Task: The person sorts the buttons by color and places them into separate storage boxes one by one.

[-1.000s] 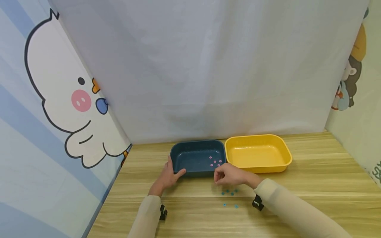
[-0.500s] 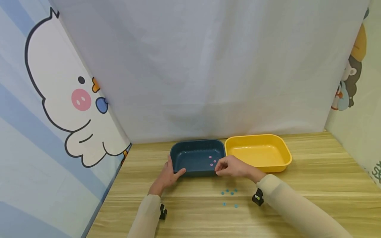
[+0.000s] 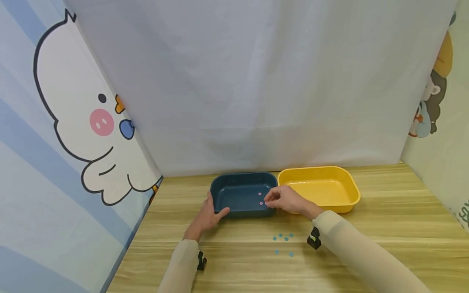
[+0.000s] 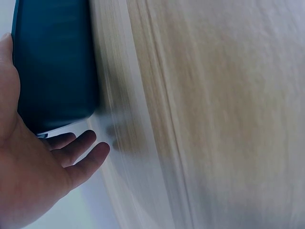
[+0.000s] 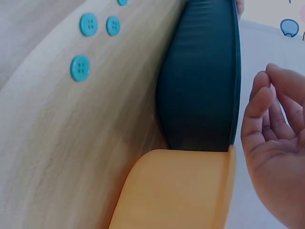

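Note:
The dark blue tray [image 3: 234,197] stands at the back of the table with pink buttons [image 3: 259,194] on its floor, toward the right end. At its left end rests my left hand [image 3: 206,217], thumb along the front rim and fingers extended at the side; the left wrist view shows loosely spread fingers. My right hand [image 3: 287,199] hangs above the tray's right front corner, thumb and forefinger tips together. A pink button [image 3: 266,203] shows at those tips, seemingly pinched; the right wrist view does not show it. Part of the tray floor is hidden behind this hand.
A yellow tray [image 3: 322,207] adjoins the dark blue tray on the right; no buttons show in it. Several blue buttons [image 5: 80,67] lie scattered on the wooden table [image 3: 234,260] in front. A pale curtain [image 3: 256,81] hangs behind.
My right hand has moved up and forward from the table in front of the trays to above the dark blue tray's right front corner. The left hand stays in place.

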Tool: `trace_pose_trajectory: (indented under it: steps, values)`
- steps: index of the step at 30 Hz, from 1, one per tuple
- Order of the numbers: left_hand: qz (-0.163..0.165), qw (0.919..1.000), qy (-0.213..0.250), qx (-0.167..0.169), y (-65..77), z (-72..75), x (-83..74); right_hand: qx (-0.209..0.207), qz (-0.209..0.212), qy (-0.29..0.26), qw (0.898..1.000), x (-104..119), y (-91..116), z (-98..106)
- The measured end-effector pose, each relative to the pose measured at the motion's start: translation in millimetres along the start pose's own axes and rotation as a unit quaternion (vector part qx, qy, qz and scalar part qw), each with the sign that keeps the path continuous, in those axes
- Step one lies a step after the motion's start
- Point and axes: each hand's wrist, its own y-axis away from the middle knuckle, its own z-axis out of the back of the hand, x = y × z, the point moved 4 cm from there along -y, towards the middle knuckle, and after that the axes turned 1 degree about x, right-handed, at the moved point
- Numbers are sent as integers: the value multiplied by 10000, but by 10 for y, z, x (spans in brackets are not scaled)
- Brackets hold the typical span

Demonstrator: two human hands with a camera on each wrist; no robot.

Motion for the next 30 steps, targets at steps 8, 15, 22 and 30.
trace_pose_trajectory:
  steps: [8,15,22,30]
  values:
    - [-34,10000,59,-9,2,15,2,-261,-84,75,9996,-20,-74,14]
    - [4,10000,37,8,-3,4,13,-225,-148,-22,9996,-16,-150,-6]
    - [-58,10000,67,-27,-3,6,0,-194,-237,91,9995,9,-221,-25]
    - [-77,9999,54,-37,7,17,-1,-137,-360,217,9990,-18,-331,-25]
